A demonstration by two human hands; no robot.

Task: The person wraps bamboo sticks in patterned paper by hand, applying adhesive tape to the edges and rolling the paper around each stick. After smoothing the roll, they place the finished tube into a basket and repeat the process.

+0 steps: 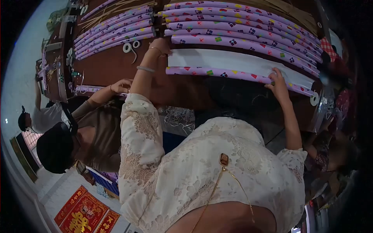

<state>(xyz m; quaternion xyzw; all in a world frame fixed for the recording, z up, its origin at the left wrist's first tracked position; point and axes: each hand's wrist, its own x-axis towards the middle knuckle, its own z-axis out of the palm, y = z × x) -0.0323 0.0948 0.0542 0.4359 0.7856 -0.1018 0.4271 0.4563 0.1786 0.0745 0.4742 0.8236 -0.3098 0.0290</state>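
Note:
A sheet of purple patterned wrapping paper (233, 74) lies in front of me, its near edge rolled into a tube and its white inner side (217, 58) facing up. My right hand (279, 84) grips the tube towards its right end, thumb and fingers on either side. At the sheet's far left corner is my left hand (160, 46), close to the ends of the finished rolls (233, 40). Its fingers look curled, and what they hold is hidden. Rolls of white tape (127, 47) rest on the table left of that hand.
More purple rolls (116, 35) are stacked at the back left. Brown strips (287, 9) lie behind the rolls. A co-worker's hand (121, 86) touches another purple roll (88, 89) on my left. A white tape ring (314, 98) sits at the right table edge.

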